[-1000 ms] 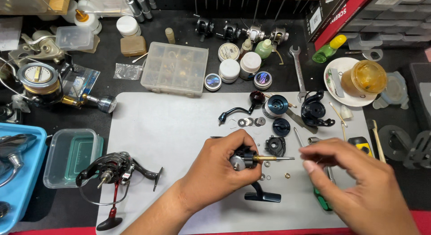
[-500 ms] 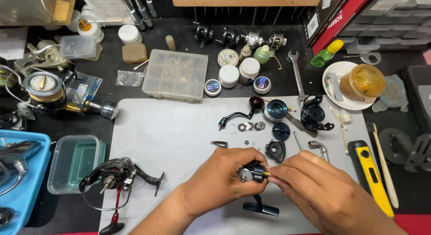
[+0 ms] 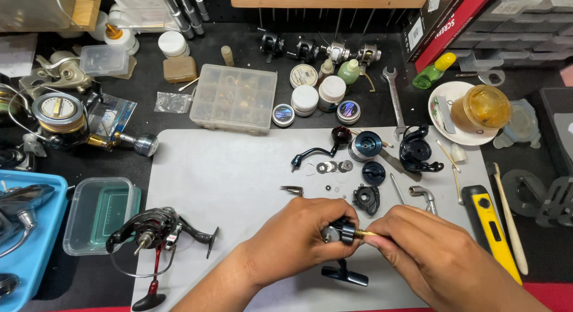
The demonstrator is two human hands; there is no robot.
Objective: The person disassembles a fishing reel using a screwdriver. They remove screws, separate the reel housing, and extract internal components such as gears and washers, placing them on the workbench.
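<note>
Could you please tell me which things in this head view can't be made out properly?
- Reel body: mostly hidden inside the left hand.
- Brass shaft: its far end disappears under the right hand fingers.
- Blue tray: cut off by the left edge.
- Compartment box: its small parts are too tiny to identify.
- Red box: cut off by the top edge.

Bare grey mat (image 3: 233, 169) lies open left of the left hand (image 3: 301, 237); small reel parts (image 3: 364, 169) crowd just beyond both hands, a yellow tool (image 3: 489, 225) flanks the right hand (image 3: 430, 252).
</note>
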